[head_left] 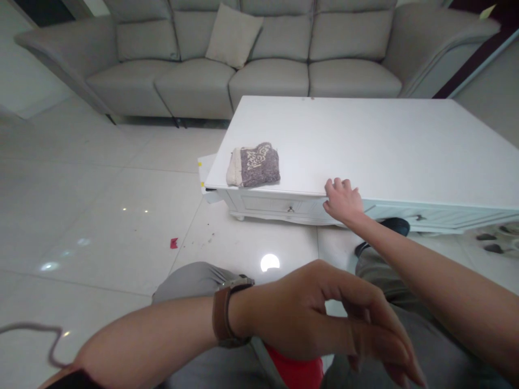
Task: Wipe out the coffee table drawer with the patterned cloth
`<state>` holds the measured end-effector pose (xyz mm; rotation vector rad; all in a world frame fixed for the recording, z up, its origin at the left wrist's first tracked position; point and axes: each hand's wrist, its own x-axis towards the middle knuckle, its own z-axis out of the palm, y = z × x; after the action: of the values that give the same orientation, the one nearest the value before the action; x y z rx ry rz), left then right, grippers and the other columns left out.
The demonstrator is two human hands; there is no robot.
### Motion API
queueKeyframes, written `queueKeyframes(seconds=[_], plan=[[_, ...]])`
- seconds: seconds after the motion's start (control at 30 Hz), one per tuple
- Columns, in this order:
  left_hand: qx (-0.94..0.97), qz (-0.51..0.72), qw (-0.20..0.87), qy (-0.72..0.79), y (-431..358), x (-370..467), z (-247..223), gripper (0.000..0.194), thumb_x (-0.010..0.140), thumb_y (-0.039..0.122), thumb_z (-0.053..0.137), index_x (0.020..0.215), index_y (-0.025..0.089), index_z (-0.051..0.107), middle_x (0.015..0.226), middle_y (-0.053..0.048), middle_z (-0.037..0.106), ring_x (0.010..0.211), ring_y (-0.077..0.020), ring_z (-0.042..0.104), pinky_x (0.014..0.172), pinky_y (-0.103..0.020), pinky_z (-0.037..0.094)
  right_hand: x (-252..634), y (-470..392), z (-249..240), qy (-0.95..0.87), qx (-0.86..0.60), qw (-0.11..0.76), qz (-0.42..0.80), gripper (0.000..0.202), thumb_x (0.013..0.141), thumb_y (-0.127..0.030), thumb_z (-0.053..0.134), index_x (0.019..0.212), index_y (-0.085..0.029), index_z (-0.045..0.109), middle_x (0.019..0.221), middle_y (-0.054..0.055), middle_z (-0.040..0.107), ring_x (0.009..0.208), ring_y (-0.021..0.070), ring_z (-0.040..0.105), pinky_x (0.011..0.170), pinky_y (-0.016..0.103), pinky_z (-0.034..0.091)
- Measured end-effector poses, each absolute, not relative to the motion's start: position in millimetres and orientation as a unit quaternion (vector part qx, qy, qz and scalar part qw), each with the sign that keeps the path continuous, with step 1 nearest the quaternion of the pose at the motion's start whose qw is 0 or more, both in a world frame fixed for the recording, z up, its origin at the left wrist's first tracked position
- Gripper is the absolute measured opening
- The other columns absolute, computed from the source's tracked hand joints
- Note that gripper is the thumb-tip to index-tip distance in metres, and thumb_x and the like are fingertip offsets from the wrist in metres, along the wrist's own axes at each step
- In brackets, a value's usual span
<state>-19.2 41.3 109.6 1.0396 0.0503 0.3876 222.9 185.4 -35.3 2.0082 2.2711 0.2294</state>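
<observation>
A folded patterned cloth [259, 166] lies atop the bench [385, 140], its drawers [270, 204] closed. The left hand [308, 319] has loosely parted fingers; the right hand [344, 201] curls at the edge, grip unclear.

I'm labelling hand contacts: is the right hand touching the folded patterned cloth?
Apart: the head view shows white tabletop between the right hand and the folded cloth.

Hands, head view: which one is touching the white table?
The right hand, bare-wristed, rests on the white table at its front edge. The left hand, wearing a watch, is apart from it.
</observation>
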Motion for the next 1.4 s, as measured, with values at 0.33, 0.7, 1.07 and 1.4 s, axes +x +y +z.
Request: queueKeyframes(seconds=[0.33, 0.7, 1.07, 1.4], plan=[[0.776, 0.201, 0.590, 0.098, 40, -18, 91, 0.023, 0.091, 0.036, 0.077, 0.083, 0.016, 0.070, 0.085, -0.004, 0.075, 0.072, -0.0093, 0.067, 0.072, -0.022, 0.055, 224, 186, -38, 0.748, 0.659, 0.030, 0.070, 0.066, 0.097, -0.042, 0.051, 0.156, -0.015, 0.035, 0.141, 0.026, 0.051, 0.127, 0.0422, 0.045, 0.099, 0.060, 0.045], [0.966, 0.117, 0.225, 0.045, 53, -16, 64, 0.020, 0.095, 0.032, 0.073, 0.080, 0.021, 0.068, 0.080, 0.000, 0.076, 0.067, -0.0156, 0.067, 0.064, -0.032, 0.044, 229, 184, -29, 0.757, 0.650, 0.040, 0.054, 0.064, 0.094, -0.040, 0.058, 0.151, -0.018, 0.040, 0.140, 0.023, 0.053, 0.127, 0.0395, 0.045, 0.098, 0.052, 0.046], [0.954, -0.023, 0.270, 0.126, 73, -8, 42, 0.017, 0.089, 0.011, 0.066, 0.080, 0.023, 0.076, 0.078, -0.001, 0.078, 0.068, -0.0166, 0.066, 0.061, -0.031, 0.040, 260, 172, -13, 0.816, 0.577, -0.016, 0.039, 0.026, 0.094, -0.024, 0.055, 0.117, -0.018, 0.066, 0.125, 0.016, 0.060, 0.119, 0.0329, 0.049, 0.094, 0.042, 0.043], [0.947, -0.046, 0.245, 0.204, 82, 9, 10, 0.018, 0.090, 0.026, 0.074, 0.074, 0.020, 0.073, 0.073, -0.002, 0.074, 0.072, -0.0172, 0.066, 0.063, -0.029, 0.036, 273, 170, 7, 0.834, 0.550, -0.048, 0.024, 0.024, 0.093, -0.022, 0.057, 0.110, -0.016, 0.073, 0.122, 0.018, 0.065, 0.126, 0.0334, 0.046, 0.097, 0.043, 0.042]])
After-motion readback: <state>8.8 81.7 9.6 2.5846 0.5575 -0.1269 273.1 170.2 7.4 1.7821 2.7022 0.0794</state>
